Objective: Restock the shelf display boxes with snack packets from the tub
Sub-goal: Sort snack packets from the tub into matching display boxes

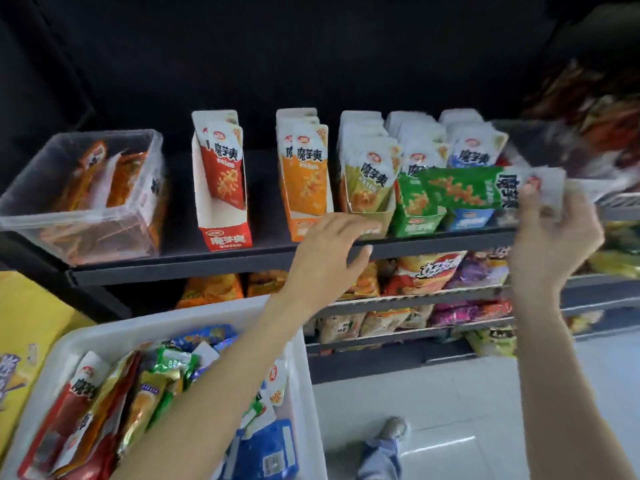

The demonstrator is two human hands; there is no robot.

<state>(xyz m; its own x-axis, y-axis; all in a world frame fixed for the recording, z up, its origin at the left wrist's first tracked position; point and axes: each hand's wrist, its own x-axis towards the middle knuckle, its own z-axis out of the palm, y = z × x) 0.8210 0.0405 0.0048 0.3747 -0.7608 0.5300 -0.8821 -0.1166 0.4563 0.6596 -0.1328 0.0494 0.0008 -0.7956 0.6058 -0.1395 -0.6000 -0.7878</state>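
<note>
Head view: nearest you, the white tub (pixel 104 337) held mixed snack packets. Beyond it, your left hand (pixel 329 251) reached, fingers relaxed and empty, at the shelf (pixel 214 268) edge. Your right hand (pixel 550 233) pinched a green packet (pixel 460 188) sideways before the green display box (pixel 415 220).

Bare black shelf (pixel 263 216) lies open between my red display box (pixel 221 188) and the orange box (pixel 306 181), and again between the clear bin (pixel 83 195) and the red box — a hand could pass there. Rightward the yellow box (pixel 369 181), green box (pixel 415 209) and blue box (pixel 467 216) stand touching — no gap. My left hand (pixel 329 251) hovers at the shelf edge, below the orange and yellow boxes
</note>
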